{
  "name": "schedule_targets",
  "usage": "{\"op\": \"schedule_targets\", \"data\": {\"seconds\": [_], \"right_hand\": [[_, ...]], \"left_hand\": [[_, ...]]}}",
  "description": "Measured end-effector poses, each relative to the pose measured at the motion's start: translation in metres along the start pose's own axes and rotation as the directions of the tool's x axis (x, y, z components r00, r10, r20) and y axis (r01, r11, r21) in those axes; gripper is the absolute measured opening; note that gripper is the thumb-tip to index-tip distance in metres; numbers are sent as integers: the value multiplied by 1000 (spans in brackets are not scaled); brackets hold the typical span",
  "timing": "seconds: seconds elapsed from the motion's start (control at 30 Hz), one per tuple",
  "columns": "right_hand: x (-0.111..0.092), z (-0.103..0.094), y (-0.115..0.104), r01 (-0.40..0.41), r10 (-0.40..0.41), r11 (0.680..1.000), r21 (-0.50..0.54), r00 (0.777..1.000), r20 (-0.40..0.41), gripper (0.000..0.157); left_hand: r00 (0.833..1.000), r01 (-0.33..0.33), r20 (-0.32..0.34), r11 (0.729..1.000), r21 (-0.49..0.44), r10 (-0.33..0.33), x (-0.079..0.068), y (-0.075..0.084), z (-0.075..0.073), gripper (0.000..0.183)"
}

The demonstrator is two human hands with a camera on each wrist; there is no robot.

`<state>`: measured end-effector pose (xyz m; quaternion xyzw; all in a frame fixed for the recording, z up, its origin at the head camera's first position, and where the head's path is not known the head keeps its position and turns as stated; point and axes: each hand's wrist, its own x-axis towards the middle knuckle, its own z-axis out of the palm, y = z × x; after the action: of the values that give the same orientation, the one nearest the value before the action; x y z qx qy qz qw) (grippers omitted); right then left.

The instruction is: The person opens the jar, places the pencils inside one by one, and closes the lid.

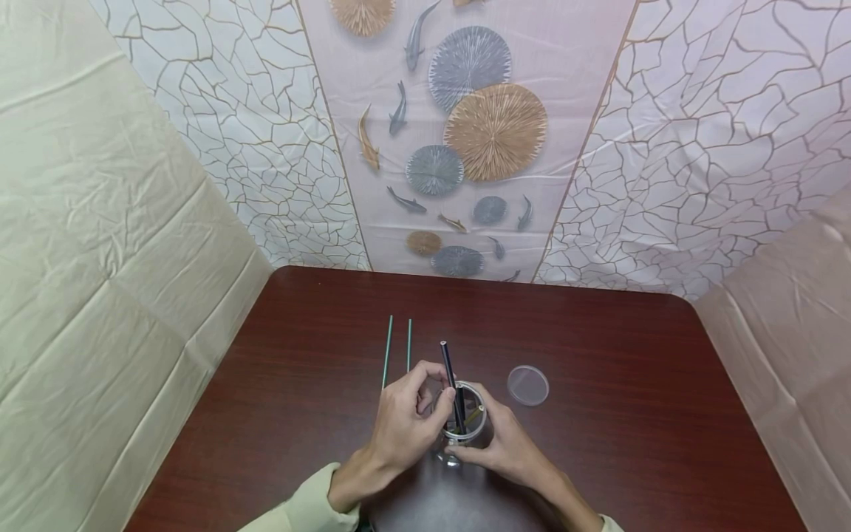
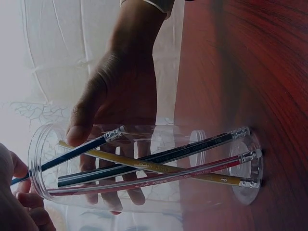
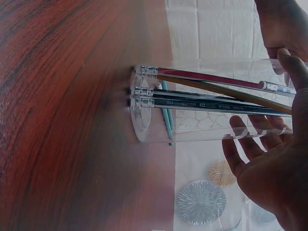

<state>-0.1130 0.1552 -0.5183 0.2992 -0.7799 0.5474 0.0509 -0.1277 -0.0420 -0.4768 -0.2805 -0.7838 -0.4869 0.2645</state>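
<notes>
A clear plastic jar (image 2: pixel 163 207) stands upright on the table, and my right hand (image 1: pixel 508 443) grips its side near the rim. My left hand (image 1: pixel 408 417) pinches a dark pencil (image 1: pixel 446 358) at the jar's mouth. This pencil's eraser end (image 2: pixel 114 134) hangs inside, above the jar's bottom. Inside lean other pencils, eraser ends down: a red pencil (image 2: pixel 202 171), a yellow pencil (image 2: pixel 144 166) and dark pencils (image 3: pixel 197 103). Left of the jar, two green pencils (image 1: pixel 388 347) lie on the table, partly behind my left hand.
A round clear lid (image 1: pixel 528 386) lies on the table to the right of the jar. The dark red wooden table (image 1: pixel 618 399) reaches back to a patterned cloth wall (image 1: pixel 459 207). Pale cloth (image 1: pixel 120 295) hangs along the left side.
</notes>
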Motion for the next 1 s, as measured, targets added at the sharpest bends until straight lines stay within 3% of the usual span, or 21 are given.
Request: {"op": "schedule_targets", "data": {"seconds": [0.13, 0.37, 0.67, 1.0], "right_hand": [[-2, 1, 12, -19, 19, 1000, 8, 1000, 15, 86], [-2, 1, 13, -19, 18, 1000, 14, 1000, 19, 83], [6, -4, -23, 17, -17, 1000, 12, 1000, 0, 77], [-3, 3, 12, 6, -6, 999, -34, 1000, 2, 88]], "left_hand": [[1000, 9, 0, 1000, 6, -9, -1, 0, -1, 24], [998, 59, -13, 998, 32, -59, 1, -1, -3, 43], [997, 70, -21, 997, 43, -69, 1, -5, -4, 39], [996, 78, -49, 996, 48, -75, 10, -16, -9, 22]]}}
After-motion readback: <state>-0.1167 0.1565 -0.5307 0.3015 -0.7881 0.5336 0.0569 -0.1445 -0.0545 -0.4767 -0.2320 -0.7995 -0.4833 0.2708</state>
